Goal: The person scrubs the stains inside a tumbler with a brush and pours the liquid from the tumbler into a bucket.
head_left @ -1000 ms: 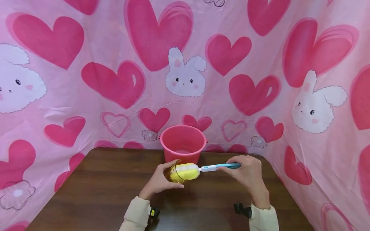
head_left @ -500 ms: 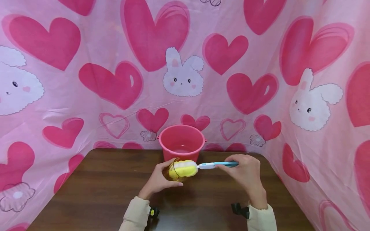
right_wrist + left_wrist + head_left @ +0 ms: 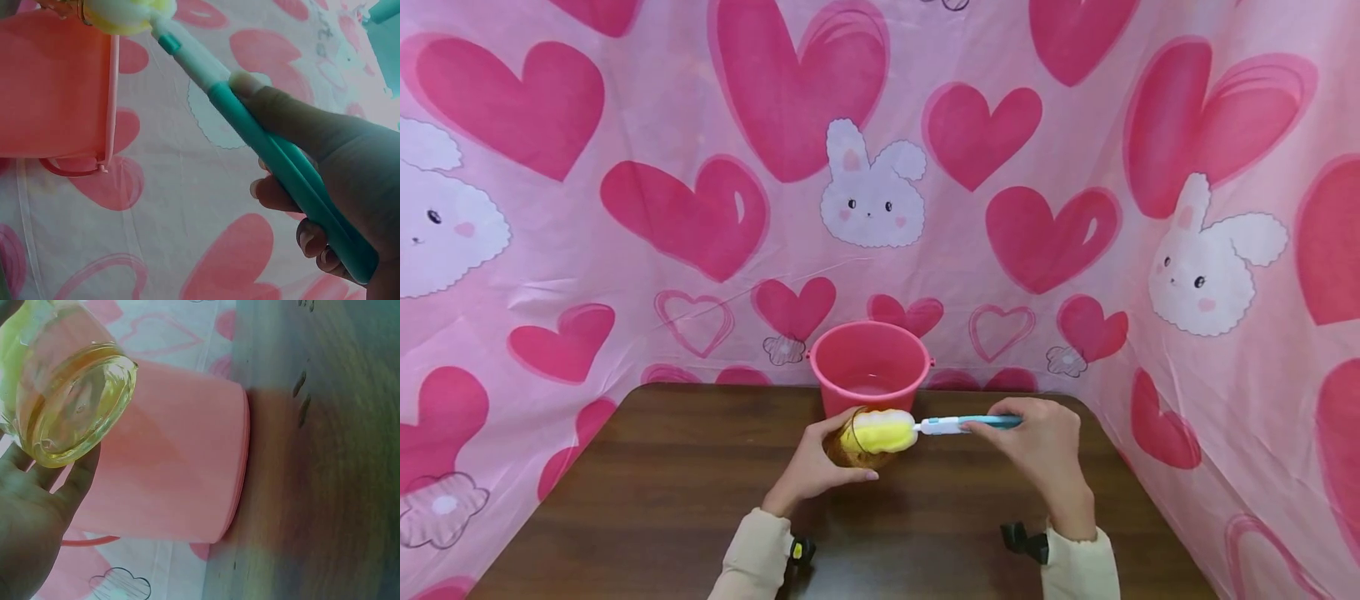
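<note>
My left hand (image 3: 820, 462) grips an amber glass cup (image 3: 81, 406) that lies tilted on its side in the air, its mouth toward the right. A sponge bottle brush (image 3: 883, 431) with a yellow and white head sits partly inside the cup's mouth. My right hand (image 3: 1037, 433) holds the brush by its teal and white handle (image 3: 269, 156), thumb along one side and fingers curled round the other. In the left wrist view the cup's thick round base faces the camera. The part of the head deep in the glass is partly hidden by the left fingers.
A pink bucket (image 3: 868, 400) stands on the brown wooden table (image 3: 700, 483) just behind the cup, near the back edge. Pink cloth with hearts and rabbits (image 3: 872, 208) hangs round the back and sides.
The brush head has turned a little within the cup, showing different yellow and white sides. Both hands keep their grips and have shifted only slightly in view.
</note>
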A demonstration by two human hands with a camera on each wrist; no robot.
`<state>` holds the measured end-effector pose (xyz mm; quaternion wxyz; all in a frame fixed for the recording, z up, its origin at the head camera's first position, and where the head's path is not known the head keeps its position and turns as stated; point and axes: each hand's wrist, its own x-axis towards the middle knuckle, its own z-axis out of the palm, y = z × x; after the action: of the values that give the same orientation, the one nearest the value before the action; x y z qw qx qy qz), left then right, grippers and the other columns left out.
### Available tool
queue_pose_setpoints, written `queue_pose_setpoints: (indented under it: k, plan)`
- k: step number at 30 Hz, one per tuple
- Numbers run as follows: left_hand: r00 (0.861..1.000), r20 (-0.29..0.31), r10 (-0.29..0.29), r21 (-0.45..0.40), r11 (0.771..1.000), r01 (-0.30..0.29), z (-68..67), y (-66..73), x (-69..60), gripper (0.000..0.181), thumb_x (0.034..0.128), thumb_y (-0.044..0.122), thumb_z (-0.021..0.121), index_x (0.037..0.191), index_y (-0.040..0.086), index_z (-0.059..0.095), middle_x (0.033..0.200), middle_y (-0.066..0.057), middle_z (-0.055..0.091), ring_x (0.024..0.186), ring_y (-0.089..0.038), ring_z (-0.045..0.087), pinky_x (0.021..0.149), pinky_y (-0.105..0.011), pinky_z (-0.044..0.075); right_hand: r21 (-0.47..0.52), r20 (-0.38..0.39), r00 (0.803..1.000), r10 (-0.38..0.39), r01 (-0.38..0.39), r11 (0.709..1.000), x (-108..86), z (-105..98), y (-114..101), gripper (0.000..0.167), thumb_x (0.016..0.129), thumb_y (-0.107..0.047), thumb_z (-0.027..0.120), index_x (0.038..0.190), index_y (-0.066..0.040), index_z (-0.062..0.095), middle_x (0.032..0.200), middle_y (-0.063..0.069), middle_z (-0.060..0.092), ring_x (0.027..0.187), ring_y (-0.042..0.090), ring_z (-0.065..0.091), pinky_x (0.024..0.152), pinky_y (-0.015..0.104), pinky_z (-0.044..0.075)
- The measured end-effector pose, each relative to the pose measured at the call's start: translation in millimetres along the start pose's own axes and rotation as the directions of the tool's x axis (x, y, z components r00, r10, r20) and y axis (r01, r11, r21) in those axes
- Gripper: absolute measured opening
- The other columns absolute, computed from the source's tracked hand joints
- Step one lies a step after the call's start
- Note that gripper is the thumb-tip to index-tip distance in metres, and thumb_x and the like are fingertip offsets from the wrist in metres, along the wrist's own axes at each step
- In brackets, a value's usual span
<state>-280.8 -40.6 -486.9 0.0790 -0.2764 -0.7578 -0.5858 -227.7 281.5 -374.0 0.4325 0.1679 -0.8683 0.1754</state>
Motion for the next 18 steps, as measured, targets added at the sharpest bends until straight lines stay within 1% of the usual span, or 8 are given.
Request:
queue_pose_setpoints:
  k: [2, 4, 8, 11, 14, 16, 18]
  plan:
    - [1.000, -0.003, 0.004, 0.004, 1.000, -0.004, -0.5, 0.4, -0.1, 0.085, 0.0706, 0.026, 0.094, 0.146, 0.031, 0.056, 0.139, 0.010, 0.062, 0.124, -0.017, 0.057, 0.107, -0.035, 0.050, -0.028, -0.018, 1.000, -0.019, 0.019, 0.999, 0.4, 0.1, 0.0, 0.039, 0.052, -0.044, 0.100, 0.067, -0.017, 0.077, 0.056, -0.007, 0.064, 0.047, 0.005, 0.047, 0.046, 0.023, 0.036]
    - [1.000, -0.004, 0.010, 0.004, 1.000, -0.010, -1.0, -0.2, -0.3, 0.084, 0.0703, 0.024, 0.094, 0.145, 0.029, 0.056, 0.138, 0.009, 0.063, 0.123, -0.017, 0.058, 0.106, -0.035, 0.050, -0.048, -0.021, 0.999, -0.038, 0.037, 0.998, 0.4, -0.3, -0.1, 0.040, 0.051, -0.044, 0.100, 0.067, -0.016, 0.076, 0.055, -0.006, 0.064, 0.047, 0.006, 0.048, 0.045, 0.023, 0.035]
    - [1.000, 0.012, 0.015, 0.001, 1.000, -0.015, -2.1, -1.8, -0.4, 0.084, 0.0704, 0.023, 0.094, 0.146, 0.026, 0.057, 0.137, 0.006, 0.064, 0.121, -0.018, 0.059, 0.104, -0.033, 0.052, -0.040, 0.009, 0.998, -0.062, 0.063, 0.997, 0.0, -0.6, -0.3, 0.040, 0.050, -0.044, 0.101, 0.066, -0.018, 0.076, 0.055, -0.008, 0.064, 0.047, 0.005, 0.048, 0.046, 0.023, 0.037]
    - [0.999, 0.033, 0.001, -0.011, 1.000, -0.001, -2.9, -2.1, -0.3, 0.086, 0.0702, 0.024, 0.095, 0.147, 0.026, 0.055, 0.139, 0.005, 0.063, 0.123, -0.018, 0.059, 0.104, -0.030, 0.051, -0.010, 0.050, 0.997, -0.052, 0.052, 0.999, -0.8, 0.9, -0.4, 0.037, 0.051, -0.044, 0.100, 0.066, -0.020, 0.076, 0.056, -0.011, 0.064, 0.049, 0.001, 0.046, 0.048, 0.023, 0.038]
    - [0.999, 0.050, -0.006, -0.040, 0.999, 0.008, -3.5, -2.4, -0.3, 0.087, 0.0703, 0.021, 0.095, 0.148, 0.025, 0.054, 0.142, 0.004, 0.061, 0.125, -0.019, 0.059, 0.104, -0.029, 0.051, 0.009, 0.080, 0.996, -0.030, 0.030, 1.000, -0.7, 4.2, -1.2, 0.035, 0.054, -0.045, 0.099, 0.067, -0.021, 0.077, 0.057, -0.013, 0.064, 0.050, -0.002, 0.045, 0.049, 0.023, 0.037]
    - [0.999, 0.053, -0.004, -0.046, 0.999, 0.007, -3.4, -1.6, -0.3, 0.087, 0.0712, 0.018, 0.094, 0.148, 0.025, 0.054, 0.142, 0.004, 0.061, 0.124, -0.019, 0.059, 0.104, -0.028, 0.051, 0.005, 0.079, 0.997, -0.011, 0.011, 1.000, -0.5, 6.0, -2.1, 0.035, 0.054, -0.045, 0.099, 0.067, -0.022, 0.077, 0.057, -0.013, 0.064, 0.050, -0.002, 0.044, 0.050, 0.023, 0.037]
    - [0.999, 0.046, -0.007, -0.048, 0.999, 0.010, -3.3, -0.3, 0.2, 0.086, 0.0718, 0.017, 0.093, 0.148, 0.025, 0.054, 0.142, 0.005, 0.061, 0.124, -0.019, 0.059, 0.104, -0.028, 0.050, 0.003, 0.064, 0.998, 0.008, -0.009, 1.000, 0.4, 6.9, -3.1, 0.035, 0.054, -0.045, 0.099, 0.067, -0.022, 0.077, 0.055, -0.013, 0.063, 0.049, -0.002, 0.044, 0.050, 0.024, 0.036]
